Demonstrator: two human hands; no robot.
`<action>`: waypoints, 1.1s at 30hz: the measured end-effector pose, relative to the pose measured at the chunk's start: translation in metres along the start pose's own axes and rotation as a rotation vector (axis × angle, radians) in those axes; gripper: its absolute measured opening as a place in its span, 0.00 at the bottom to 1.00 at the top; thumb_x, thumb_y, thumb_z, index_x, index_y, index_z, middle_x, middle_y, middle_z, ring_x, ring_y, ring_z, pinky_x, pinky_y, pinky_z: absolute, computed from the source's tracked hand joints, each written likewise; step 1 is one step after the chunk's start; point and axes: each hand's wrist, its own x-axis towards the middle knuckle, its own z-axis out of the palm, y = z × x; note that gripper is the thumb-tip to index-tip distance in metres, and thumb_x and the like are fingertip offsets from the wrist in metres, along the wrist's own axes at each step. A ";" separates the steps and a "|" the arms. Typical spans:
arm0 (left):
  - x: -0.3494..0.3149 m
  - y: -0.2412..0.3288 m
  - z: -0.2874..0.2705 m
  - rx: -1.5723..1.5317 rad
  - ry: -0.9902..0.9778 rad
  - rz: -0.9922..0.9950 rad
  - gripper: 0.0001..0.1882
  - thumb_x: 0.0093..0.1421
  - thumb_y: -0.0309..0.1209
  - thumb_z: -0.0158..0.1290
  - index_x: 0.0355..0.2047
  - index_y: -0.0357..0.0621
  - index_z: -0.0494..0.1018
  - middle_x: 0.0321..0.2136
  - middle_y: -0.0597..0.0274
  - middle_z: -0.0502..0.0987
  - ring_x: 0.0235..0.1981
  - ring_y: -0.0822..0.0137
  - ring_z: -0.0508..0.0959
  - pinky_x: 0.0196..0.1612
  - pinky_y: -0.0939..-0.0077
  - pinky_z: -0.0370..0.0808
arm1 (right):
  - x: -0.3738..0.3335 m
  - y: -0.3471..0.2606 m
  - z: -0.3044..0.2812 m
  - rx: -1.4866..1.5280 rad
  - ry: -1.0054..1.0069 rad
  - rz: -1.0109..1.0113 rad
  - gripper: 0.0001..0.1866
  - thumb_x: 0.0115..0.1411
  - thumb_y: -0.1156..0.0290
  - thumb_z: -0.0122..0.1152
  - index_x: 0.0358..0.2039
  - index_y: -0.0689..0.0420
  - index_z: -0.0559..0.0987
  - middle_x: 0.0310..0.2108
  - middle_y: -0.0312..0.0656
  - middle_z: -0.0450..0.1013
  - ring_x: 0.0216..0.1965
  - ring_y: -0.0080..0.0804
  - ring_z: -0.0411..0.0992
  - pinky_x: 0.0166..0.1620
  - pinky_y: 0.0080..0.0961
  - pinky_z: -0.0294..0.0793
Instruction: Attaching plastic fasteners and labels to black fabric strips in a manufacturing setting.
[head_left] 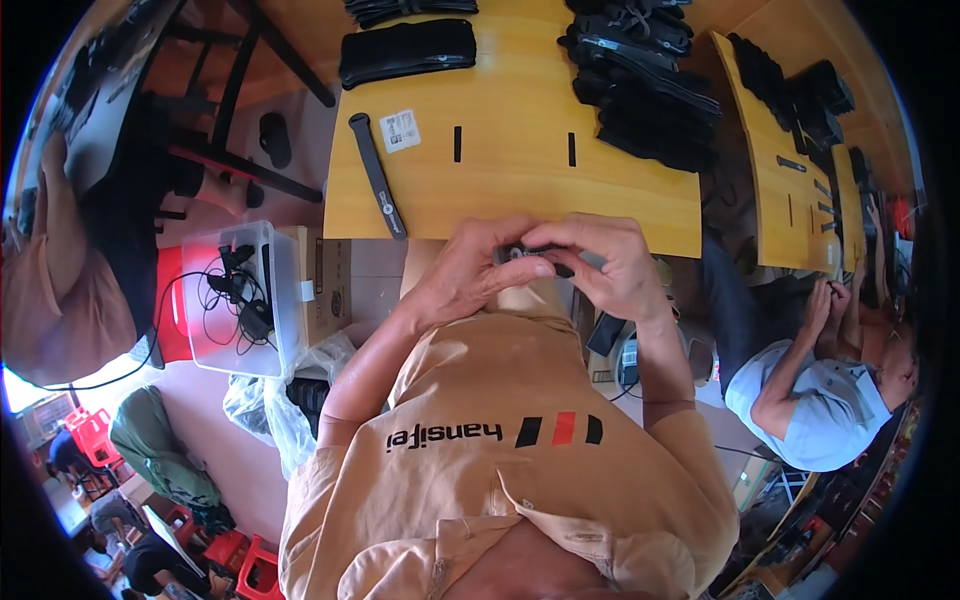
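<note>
Close to my body, just off the front edge of the yellow wooden table [640, 205], both hands meet around a small black strap [522, 254]. My left hand [482, 268] pinches one side of it between thumb and fingers. The fingers of my right hand [608, 262] curl over its other end. Much of the strap is hidden by the fingers, and it looks bent or folded. Another black strap [378, 180], with a looped end and a small pale print, lies flat at the table's left side. Beside it is a white printed label [401, 130].
Bundled black straps [408, 55] lie at the far left of the table, with a taller heap of black straps [645, 85] at right. A clear plastic bin [245, 300] of cables stands left. A co-worker in a light blue shirt [815, 400] sits right; another person [75, 280] is left.
</note>
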 end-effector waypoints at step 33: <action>0.110 -0.135 -0.073 0.229 0.297 -0.528 0.11 0.52 0.32 0.54 0.26 0.33 0.74 0.17 0.60 0.74 0.19 0.71 0.72 0.26 0.78 0.68 | 0.043 0.185 0.002 0.009 0.773 0.772 0.04 0.51 0.80 0.54 0.24 0.63 0.78 0.15 0.39 0.73 0.13 0.22 0.71 0.18 0.19 0.69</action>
